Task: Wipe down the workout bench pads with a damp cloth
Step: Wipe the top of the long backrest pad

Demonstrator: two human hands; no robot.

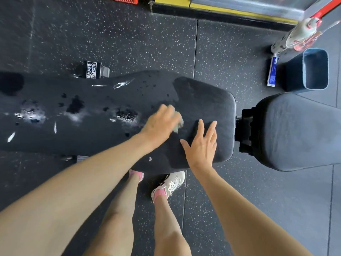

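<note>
**Left grip on cloth, wet stretch lies frame-left**

Back pad (pixel 92 137) runs left-right across frame centre. Left grip (pixel 162 122) sits on it right of centre, fingers curled over the cloth (pixel 180 124). Only a pale green edge shows, so it is probably bunched under the palm. Right grip (pixel 201 145) is just beside it, lower right, fingers straight and spread, flat on the pad, holding nothing. Wet blotches (pixel 127 115) lie left of the cloth along the pad's long axis, and the left grip is nearer them. Next sweep likely goes left. Seat pad (pixel 295 130) is at frame right, apart from both grips.
</note>
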